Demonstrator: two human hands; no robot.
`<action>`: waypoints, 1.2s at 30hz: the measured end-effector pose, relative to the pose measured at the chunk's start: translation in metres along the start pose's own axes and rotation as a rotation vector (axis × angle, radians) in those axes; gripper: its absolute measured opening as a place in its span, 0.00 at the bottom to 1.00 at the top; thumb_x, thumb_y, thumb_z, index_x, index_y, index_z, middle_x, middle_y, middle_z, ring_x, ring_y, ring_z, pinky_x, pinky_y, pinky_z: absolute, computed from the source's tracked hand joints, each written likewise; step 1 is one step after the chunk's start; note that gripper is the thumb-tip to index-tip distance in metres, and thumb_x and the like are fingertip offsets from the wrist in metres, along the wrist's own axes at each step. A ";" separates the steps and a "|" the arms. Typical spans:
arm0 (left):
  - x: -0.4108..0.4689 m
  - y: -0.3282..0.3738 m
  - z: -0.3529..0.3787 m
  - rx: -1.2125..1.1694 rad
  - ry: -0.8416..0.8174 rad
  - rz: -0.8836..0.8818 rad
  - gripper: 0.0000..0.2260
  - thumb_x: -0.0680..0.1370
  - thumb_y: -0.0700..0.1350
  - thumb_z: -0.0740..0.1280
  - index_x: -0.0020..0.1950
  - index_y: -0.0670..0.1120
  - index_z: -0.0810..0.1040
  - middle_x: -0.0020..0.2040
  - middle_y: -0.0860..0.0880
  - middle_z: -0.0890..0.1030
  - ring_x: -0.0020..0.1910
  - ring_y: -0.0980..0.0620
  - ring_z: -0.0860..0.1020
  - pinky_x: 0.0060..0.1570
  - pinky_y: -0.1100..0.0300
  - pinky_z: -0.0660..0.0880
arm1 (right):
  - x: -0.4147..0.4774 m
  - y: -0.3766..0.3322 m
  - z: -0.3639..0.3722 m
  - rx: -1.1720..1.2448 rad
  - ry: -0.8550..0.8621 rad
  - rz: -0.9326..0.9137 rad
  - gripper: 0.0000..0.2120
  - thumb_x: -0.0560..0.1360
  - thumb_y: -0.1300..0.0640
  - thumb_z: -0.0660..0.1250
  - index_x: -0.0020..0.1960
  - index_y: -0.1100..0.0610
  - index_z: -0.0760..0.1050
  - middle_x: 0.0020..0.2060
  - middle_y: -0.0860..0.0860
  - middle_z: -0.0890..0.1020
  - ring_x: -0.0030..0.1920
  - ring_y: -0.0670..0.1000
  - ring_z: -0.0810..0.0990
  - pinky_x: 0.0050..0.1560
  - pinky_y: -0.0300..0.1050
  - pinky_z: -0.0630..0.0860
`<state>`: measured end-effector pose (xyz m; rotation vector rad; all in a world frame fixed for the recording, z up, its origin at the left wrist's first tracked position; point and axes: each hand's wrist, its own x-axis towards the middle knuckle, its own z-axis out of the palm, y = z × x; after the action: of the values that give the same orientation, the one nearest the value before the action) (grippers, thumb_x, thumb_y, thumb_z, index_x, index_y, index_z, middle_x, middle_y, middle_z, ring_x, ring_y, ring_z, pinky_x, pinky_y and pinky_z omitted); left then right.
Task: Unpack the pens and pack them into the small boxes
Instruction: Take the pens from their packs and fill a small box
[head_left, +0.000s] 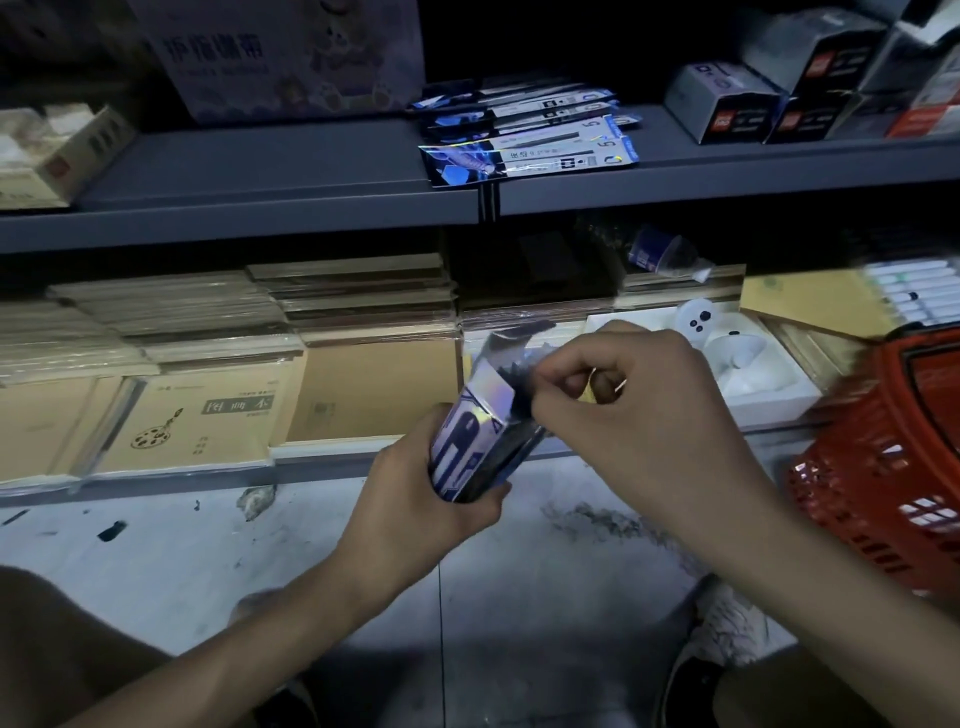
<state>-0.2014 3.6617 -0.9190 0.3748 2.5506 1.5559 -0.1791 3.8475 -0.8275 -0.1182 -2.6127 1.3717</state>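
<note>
My left hand (415, 499) grips a small shiny blue-and-black box (470, 441) from below, holding it tilted with its open top flap up. My right hand (628, 395) is curled at the box's mouth, its fingertips pinching dark pens (519, 395) that stick out of the opening. A pile of flat packaged pens (530, 132) in blue and white wrappers lies on the grey upper shelf (260, 176) above.
A red plastic basket (883, 457) stands at the right by the lower shelf. Stacks of brown notebooks (208, 415) fill the lower shelf, with a white tray (748, 364) beside them. Small boxes (779, 98) sit on the upper shelf at the right. My knees and shoes frame the floor below.
</note>
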 end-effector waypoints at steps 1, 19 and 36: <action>0.000 -0.001 -0.001 0.046 0.033 0.022 0.23 0.69 0.45 0.81 0.55 0.62 0.75 0.47 0.62 0.83 0.43 0.59 0.83 0.39 0.59 0.81 | 0.001 0.000 0.000 0.045 -0.046 0.034 0.08 0.70 0.59 0.73 0.36 0.48 0.85 0.32 0.45 0.81 0.32 0.41 0.75 0.34 0.32 0.69; -0.001 -0.014 -0.006 0.231 0.092 0.216 0.26 0.65 0.44 0.76 0.61 0.59 0.74 0.48 0.59 0.82 0.43 0.55 0.80 0.41 0.56 0.78 | -0.011 -0.012 0.003 0.087 -0.423 0.326 0.17 0.77 0.54 0.63 0.33 0.63 0.68 0.44 0.54 0.70 0.33 0.47 0.67 0.36 0.42 0.62; -0.001 -0.010 0.002 0.189 0.105 0.231 0.27 0.64 0.47 0.76 0.61 0.60 0.74 0.49 0.61 0.82 0.44 0.58 0.81 0.40 0.66 0.76 | -0.014 -0.016 -0.004 0.022 -0.406 0.246 0.19 0.70 0.47 0.60 0.23 0.51 0.70 0.48 0.43 0.70 0.54 0.42 0.65 0.42 0.40 0.62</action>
<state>-0.2016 3.6590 -0.9285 0.6469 2.8331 1.4409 -0.1639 3.8392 -0.8145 -0.1804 -2.9935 1.6559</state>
